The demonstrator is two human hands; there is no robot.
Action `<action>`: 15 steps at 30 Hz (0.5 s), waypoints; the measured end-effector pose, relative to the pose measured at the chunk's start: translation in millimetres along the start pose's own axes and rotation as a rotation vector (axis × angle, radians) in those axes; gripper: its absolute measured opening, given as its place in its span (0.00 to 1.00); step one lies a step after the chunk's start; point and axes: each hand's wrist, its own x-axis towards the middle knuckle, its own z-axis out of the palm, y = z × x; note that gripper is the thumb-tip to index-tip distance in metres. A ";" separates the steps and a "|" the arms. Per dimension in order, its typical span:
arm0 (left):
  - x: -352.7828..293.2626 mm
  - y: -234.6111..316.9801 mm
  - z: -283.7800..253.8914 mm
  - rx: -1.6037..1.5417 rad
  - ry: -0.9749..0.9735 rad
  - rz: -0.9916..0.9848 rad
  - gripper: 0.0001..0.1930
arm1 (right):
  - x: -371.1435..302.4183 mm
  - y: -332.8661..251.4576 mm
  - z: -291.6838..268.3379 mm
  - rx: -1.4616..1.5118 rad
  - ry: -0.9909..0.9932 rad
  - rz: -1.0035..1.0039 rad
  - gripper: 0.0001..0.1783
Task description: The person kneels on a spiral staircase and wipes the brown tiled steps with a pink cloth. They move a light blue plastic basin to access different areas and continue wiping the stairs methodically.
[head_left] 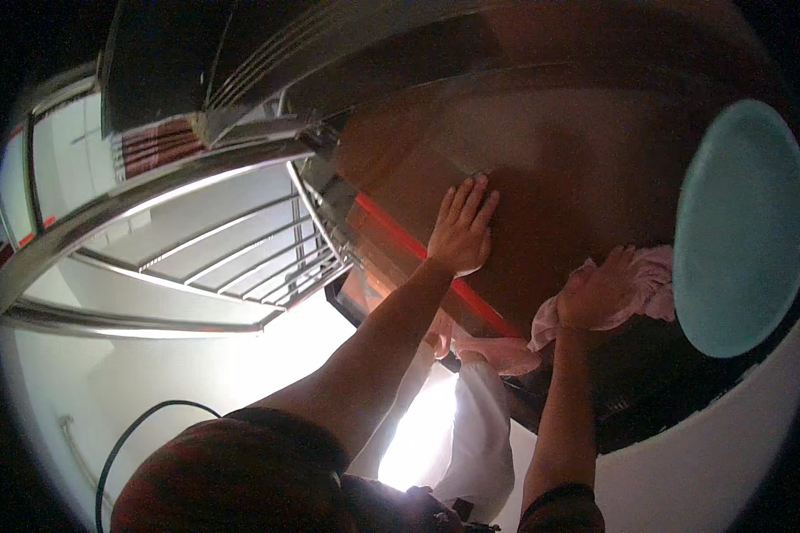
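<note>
My left hand (460, 229) rests on a brown, smooth step (551, 169), its fingers stretched forward and holding nothing. A small pale spot shows by its fingertips; I cannot make out what it is. To the right, my right hand (598, 291) presses a crumpled pink cloth (653, 275) onto the brown surface, near its right side. Part of the cloth bunches out on both sides of the hand. Right beside the cloth stands a pale teal basin (742, 231); I cannot tell what it holds.
A red strip (391, 226) runs along the step's near edge. At the left rises a metal railing (196, 182) with several bars. My feet, in pink slippers (498, 355), are just below the edge. A dark cable (129, 435) curves at the lower left.
</note>
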 end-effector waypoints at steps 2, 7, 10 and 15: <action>-0.5 0.8 -0.2 0.006 -0.008 -0.012 0.32 | 1.6 -1.7 -6.7 0.018 -0.002 0.006 0.34; 0.7 1.1 -0.2 -0.014 -0.010 0.002 0.32 | 2.4 -6.8 -14.1 -0.098 -0.109 0.059 0.30; 0.5 1.5 -0.8 -0.025 0.012 0.011 0.32 | -0.3 -4.9 -6.6 -0.053 -0.022 0.035 0.31; 0.2 1.7 -1.2 -0.044 -0.017 -0.012 0.32 | -4.3 4.8 12.3 -0.023 0.069 -0.006 0.31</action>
